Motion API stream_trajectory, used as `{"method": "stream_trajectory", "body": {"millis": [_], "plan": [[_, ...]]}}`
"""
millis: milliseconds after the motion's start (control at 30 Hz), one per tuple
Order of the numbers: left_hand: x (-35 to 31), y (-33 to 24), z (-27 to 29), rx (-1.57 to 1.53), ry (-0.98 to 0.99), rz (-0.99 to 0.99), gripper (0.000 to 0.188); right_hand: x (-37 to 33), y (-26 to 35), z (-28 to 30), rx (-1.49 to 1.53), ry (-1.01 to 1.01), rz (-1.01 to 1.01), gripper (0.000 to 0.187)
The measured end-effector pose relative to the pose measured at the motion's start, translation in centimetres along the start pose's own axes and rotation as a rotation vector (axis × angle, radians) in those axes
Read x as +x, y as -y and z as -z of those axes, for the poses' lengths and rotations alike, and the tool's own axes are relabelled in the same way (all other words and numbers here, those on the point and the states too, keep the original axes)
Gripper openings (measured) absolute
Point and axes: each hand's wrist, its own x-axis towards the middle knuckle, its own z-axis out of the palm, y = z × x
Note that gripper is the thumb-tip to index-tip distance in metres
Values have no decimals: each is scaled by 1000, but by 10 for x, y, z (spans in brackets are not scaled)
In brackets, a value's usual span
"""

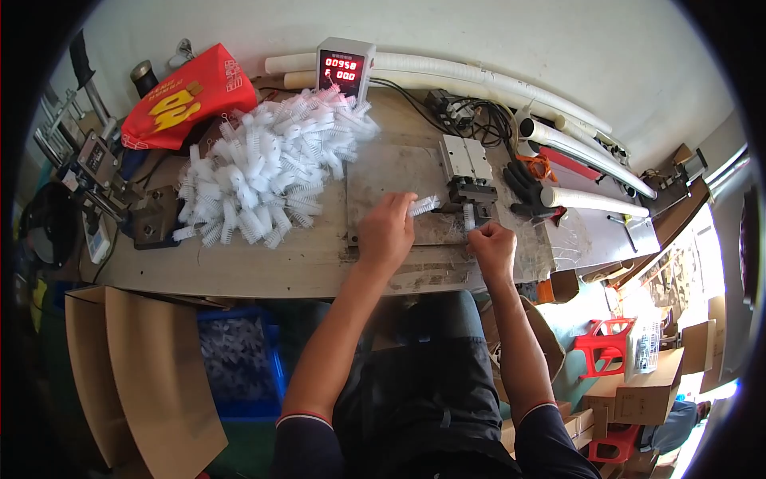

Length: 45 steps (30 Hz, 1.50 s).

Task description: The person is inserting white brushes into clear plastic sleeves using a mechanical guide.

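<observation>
My left hand (pixel 387 233) is closed with a small white bristle brush (pixel 424 206) sticking out of its fingertips to the right. In a pinch, my right hand (pixel 492 247) grips the lower end of another white bristle brush (pixel 469 215). That brush stands just below the dark jaw of a small metal clamping device (pixel 469 172); whether it touches the jaw I cannot tell. Left of my hands lies a big heap of similar white brushes (pixel 267 160), some with wire loops showing. A worn metal plate (pixel 391 176) lies under the work area.
Behind the heap stand a counter box (pixel 345 68) with a red lit display and a red bag (pixel 187 100). Dark gloves (pixel 524 188) and white tubes (pixel 594 201) lie to the right. Below the table's edge are a cardboard box (pixel 152 375) and a blue crate (pixel 271 359) of white pieces.
</observation>
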Motion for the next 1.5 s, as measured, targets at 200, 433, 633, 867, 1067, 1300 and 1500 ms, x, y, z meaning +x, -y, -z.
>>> {"method": "stream_trajectory", "body": {"millis": [200,433,633,867,1067,1300,1500], "plan": [[1,2,1,-10,-40,-21,30,2,2,0,14,4,-35,19],[3,1,1,-4,-57,-21,30,2,0,-1,-16,-22,-29,18],[4,-2,1,25,-69,-30,28,0,3,0,-4,-12,-37,20],[4,-12,-6,41,-18,-130,23,-9,-8,-7,-4,-104,-24,22],[1,-27,-32,79,98,-121,21,-17,-7,-6,286,-167,-54,20],[13,-31,-44,77,137,-136,21,-18,-6,-4,313,-157,-13,20],[12,-34,-44,150,197,-229,24,-15,-12,-7,285,-180,-2,22]]}}
